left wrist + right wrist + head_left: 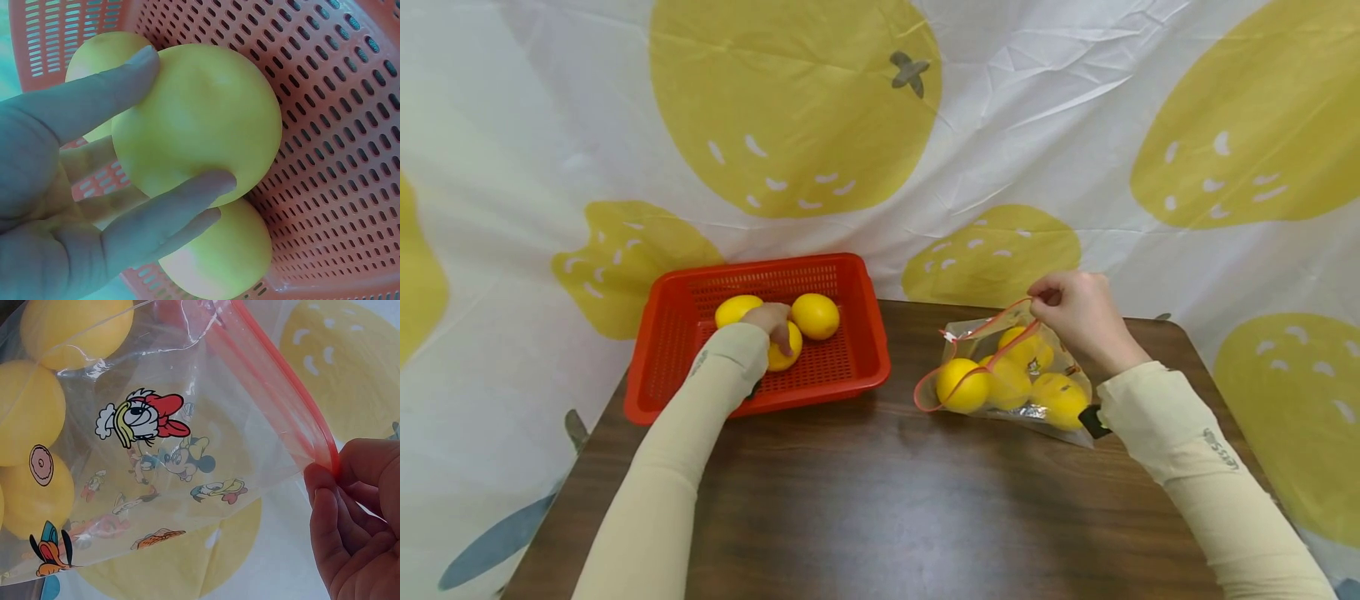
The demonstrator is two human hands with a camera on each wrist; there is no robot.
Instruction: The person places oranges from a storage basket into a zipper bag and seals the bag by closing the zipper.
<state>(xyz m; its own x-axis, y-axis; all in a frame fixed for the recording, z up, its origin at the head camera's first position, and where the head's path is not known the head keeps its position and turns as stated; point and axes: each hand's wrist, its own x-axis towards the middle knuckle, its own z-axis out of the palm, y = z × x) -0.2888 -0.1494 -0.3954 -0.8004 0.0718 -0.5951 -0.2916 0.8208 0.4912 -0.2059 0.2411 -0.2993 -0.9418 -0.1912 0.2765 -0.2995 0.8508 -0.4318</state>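
Inside the red basket point(870, 350), my left hand point(769, 320) grips a yellow lemon point(203, 119), thumb on one side and fingers on the other. Two more lemons lie beside it, one to the left point(737, 309) and one to the right point(816, 317). At the right, my right hand point(1078, 317) pinches the red-edged rim of a clear zip bag point(250, 444) at its upper corner. The bag's mouth gapes toward the left. Several lemons point(964, 386) lie in it, and cartoon figures are printed on its film.
Both the basket and the bag rest on a dark wooden table point(880, 500), with bare wood between them. Behind the table hangs a white cloth point(1015, 100) printed with large yellow fruit. The basket's raised walls surround my left hand.
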